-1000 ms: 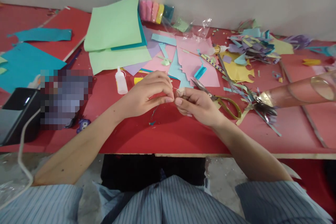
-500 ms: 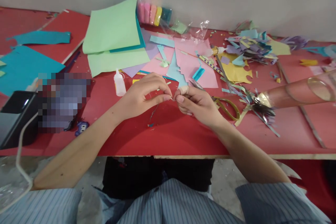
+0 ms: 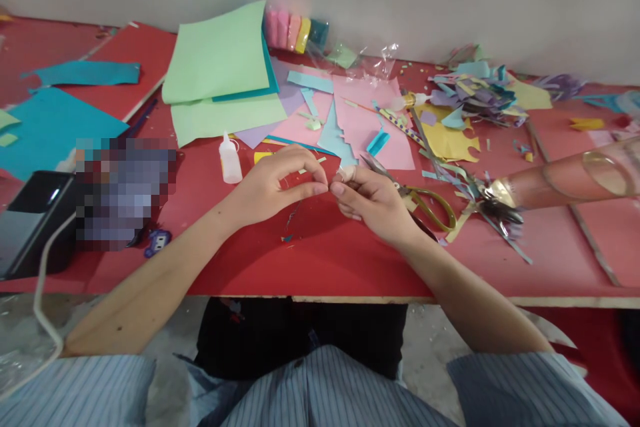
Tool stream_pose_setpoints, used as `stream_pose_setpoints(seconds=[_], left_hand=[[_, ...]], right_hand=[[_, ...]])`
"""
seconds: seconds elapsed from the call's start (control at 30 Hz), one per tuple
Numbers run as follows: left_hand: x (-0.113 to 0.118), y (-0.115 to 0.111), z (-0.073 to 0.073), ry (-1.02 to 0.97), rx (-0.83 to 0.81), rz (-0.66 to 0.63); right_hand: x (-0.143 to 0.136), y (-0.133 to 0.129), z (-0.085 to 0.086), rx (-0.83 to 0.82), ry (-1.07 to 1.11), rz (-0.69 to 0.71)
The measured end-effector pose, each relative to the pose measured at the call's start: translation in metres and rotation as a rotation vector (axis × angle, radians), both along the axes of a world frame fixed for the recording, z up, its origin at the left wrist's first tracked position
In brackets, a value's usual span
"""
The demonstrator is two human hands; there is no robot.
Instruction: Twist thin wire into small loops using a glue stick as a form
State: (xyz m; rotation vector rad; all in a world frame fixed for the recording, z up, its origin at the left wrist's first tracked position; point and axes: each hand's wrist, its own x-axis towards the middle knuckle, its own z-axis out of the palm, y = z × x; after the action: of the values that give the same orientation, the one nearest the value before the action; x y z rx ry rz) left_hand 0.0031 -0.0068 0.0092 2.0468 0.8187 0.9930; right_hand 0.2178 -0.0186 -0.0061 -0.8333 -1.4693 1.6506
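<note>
My left hand (image 3: 275, 183) and my right hand (image 3: 374, 201) meet fingertip to fingertip above the red table. Thumb and forefinger are pinched together on each hand. Whatever lies between them is too small to make out. A pale wrap covers my right forefinger. Below my left fingers hangs or lies a thin dark strand (image 3: 291, 217), with a tiny blue scrap near its lower end. Just left of my left hand stands a small white squeeze bottle (image 3: 231, 165). Scissors with yellow-green handles (image 3: 436, 205) lie beside my right hand, partly hidden by it.
Green sheets (image 3: 215, 53), pink paper (image 3: 373, 107) and blue paper (image 3: 60, 123) cover the back and left. A heap of paper shreds (image 3: 475, 90) sits at back right. A clear tube (image 3: 565, 180) lies at right, a dark device (image 3: 37, 220) at left.
My fingertips stay pinched together, with only slight shifts in their position. The whole view has moved a little; nothing on the table has visibly been moved.
</note>
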Motion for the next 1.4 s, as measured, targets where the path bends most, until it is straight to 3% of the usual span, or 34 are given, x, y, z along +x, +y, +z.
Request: stream_pose_setpoints(seconds=[0.23,0.53,0.7,1.07,1.27,1.4], left_hand=[[-0.004,-0.001,0.003,-0.039,-0.244,-0.042],[0.001,-0.004,0.003,-0.275,-0.524,-0.091],[0.004,-0.006,-0.001,-0.422,-0.576,-0.136],[0.005,-0.007,-0.002,-0.529,-0.736,-0.216],[0.009,-0.009,-0.006,-0.6,-0.801,-0.249],[0.011,-0.011,-0.007,-0.687,-0.817,-0.289]], right_hand=[[0.003,0.002,0.003,-0.132,0.201,-0.01],[0.002,0.0,0.009,-0.236,0.314,0.115],[0.001,0.002,0.004,-0.216,0.359,0.149],[-0.004,-0.003,0.009,-0.31,0.388,0.183],[-0.003,-0.002,0.006,-0.248,0.449,0.273],[-0.002,0.0,0.002,-0.233,0.41,0.257]])
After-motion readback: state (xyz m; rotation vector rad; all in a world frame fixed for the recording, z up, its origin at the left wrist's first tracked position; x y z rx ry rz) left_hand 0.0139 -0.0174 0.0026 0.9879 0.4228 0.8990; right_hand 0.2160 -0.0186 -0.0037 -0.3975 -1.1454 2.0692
